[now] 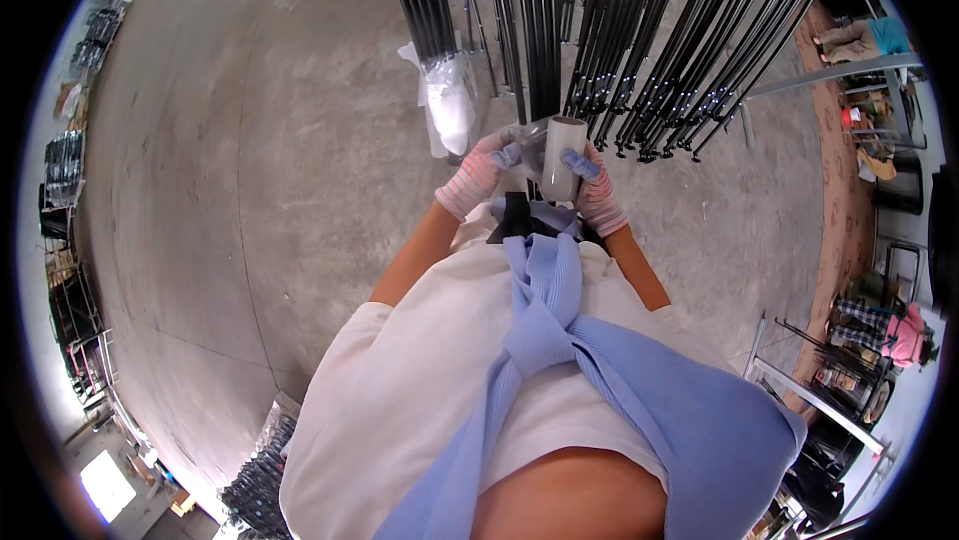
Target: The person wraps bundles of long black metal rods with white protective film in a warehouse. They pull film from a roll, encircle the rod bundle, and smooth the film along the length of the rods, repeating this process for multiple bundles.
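Pink-and-white striped gloves with bluish fingertips cover both hands. My right hand (599, 190) is closed around an upright roll of clear stretch film (565, 162), its thumb across the front. My left hand (478, 175) is closed on a loose stretch of plastic film (531, 152) that runs across to the roll. Just beyond both hands hangs a bundle of long black rods (540, 50), its lower end close to the film. To the left, another bundle of black rods (420, 0) has its lower end wrapped in white and clear plastic (449, 110).
More black rods (689, 50) hang in several rows at the right, with small fittings at their ends. Two people work by the right wall, one in a teal top (887, 35) and one in pink (904, 335). Plastic-covered dark goods (262, 470) stand at lower left on the concrete floor (190, 190).
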